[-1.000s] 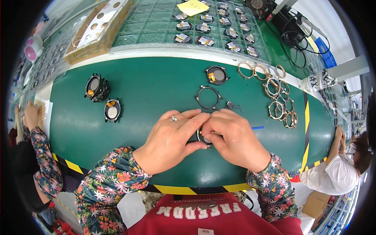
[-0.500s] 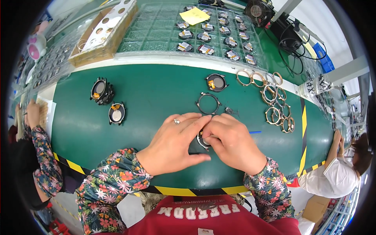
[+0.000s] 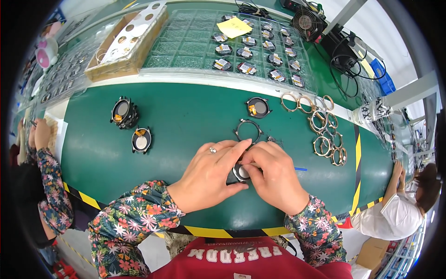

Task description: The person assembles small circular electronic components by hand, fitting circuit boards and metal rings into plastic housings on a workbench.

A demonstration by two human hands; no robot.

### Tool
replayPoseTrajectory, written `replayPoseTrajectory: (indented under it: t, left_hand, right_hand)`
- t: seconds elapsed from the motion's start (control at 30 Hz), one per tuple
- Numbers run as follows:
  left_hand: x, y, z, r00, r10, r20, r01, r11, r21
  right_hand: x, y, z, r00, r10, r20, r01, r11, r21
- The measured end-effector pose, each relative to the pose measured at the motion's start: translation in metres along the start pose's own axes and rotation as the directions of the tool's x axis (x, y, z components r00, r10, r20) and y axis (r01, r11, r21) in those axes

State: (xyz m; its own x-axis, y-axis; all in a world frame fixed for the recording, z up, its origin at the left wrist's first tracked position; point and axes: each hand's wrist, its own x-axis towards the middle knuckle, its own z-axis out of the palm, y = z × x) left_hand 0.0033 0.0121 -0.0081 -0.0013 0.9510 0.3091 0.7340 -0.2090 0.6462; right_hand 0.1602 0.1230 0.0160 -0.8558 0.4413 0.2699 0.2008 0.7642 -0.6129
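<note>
Both hands meet over the green mat around a round watch case [image 3: 241, 173] with a pale silvery disc inside. My left hand [image 3: 207, 169] grips its left side, thumb below and index finger above. My right hand [image 3: 275, 173] is closed, its thumb and fingertips pressed at the upper right of the case; whether they pinch a small part is hidden. Just beyond my fingertips lies a bare black watch ring [image 3: 238, 132]. Farther off sits a dark watch case [image 3: 258, 107] with an orange flex strip. Small dark bits [image 3: 274, 139] lie beside the ring.
On the left are a stack of watch cases [image 3: 123, 113] and a single case [image 3: 141, 140]. Several metal rings [image 3: 320, 145] lie right, near a blue stick [image 3: 301, 169]. Behind stand a clear tray [image 3: 186, 60] of watch parts and a cardboard box [image 3: 104, 69]. Other people work at both sides.
More of the watch case now shows between my hands. My left thumb and index finger have drawn in around it. The whole view has shifted slightly.
</note>
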Motion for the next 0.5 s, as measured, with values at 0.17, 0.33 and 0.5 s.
replayPoseTrajectory:
  t: [0.17, 0.33, 0.5]
  left_hand:
    - [-0.0001, 0.0014, -0.0007, 1.000, -0.016, 0.001, 0.016, 1.000, -0.015]
    - [0.0001, 0.0017, -0.0004, 1.000, -0.010, -0.001, 0.010, 1.000, -0.013]
    - [0.0001, 0.0021, 0.0011, 1.000, -0.012, -0.001, 0.012, 1.000, -0.017]
  right_hand:
    - [0.0003, -0.0008, 0.0018, 1.000, 0.006, 0.000, -0.006, 1.000, 0.000]
    - [0.0002, -0.0012, 0.0033, 1.000, 0.010, -0.008, -0.010, 1.000, 0.004]
    - [0.0007, -0.0003, 0.0025, 1.000, 0.010, 0.000, -0.010, 0.999, 0.048]
